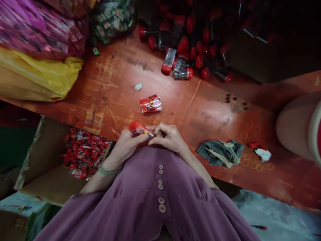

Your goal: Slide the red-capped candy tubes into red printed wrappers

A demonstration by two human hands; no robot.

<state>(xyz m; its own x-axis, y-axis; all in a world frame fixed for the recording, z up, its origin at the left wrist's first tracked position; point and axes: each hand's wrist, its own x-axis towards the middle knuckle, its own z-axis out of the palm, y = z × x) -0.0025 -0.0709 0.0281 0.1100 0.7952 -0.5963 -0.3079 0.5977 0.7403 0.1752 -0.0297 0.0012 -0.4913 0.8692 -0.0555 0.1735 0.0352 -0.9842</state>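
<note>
As the left hand [124, 142] pinches 1 red printed packet [137, 128] on the near side of the red card stack [150, 103], the right hand [170, 136] curls at the packet's edge, its grip impossible to tell. Left of the stack sits a yellow plastic bag [59, 77]; beyond the stack, red-capped clear containers [169, 60].

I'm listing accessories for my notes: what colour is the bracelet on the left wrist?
Green; the bracelet shows in the head view.
</note>
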